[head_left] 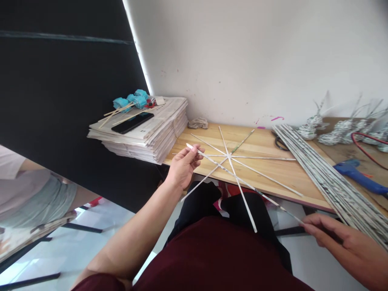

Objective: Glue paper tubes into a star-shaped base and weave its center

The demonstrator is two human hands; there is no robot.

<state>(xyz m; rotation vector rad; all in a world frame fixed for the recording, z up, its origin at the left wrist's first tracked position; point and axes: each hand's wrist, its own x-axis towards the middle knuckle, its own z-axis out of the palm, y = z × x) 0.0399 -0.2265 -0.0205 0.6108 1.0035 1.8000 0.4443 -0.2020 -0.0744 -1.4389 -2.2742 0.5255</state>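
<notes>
A long, thin rolled newspaper stick (pixel 263 195) is held at both ends, slanting over the table's front edge. My left hand (pixel 185 165) pinches it near its pale tip, fingers curled around it. At the lower right, my right hand (pixel 342 238) grips the other end between thumb and fingers. Behind the held stick, several similar paper sticks (pixel 242 191) lie crossed at one middle point in a star shape on the wooden table (pixel 260 143). One of them has a greenish part, and some reach out past the front edge.
A tall paper stack (pixel 169 139) at left carries a black phone (pixel 133 123), thin wooden sticks and blue bundles (pixel 139 99). On the right lie a bundle of paper sticks (pixel 327 173), a blue glue gun (pixel 360 178) and woven paper pieces (pixel 336 131). A black panel (pixel 66 101) rises at left; another person sits beyond it.
</notes>
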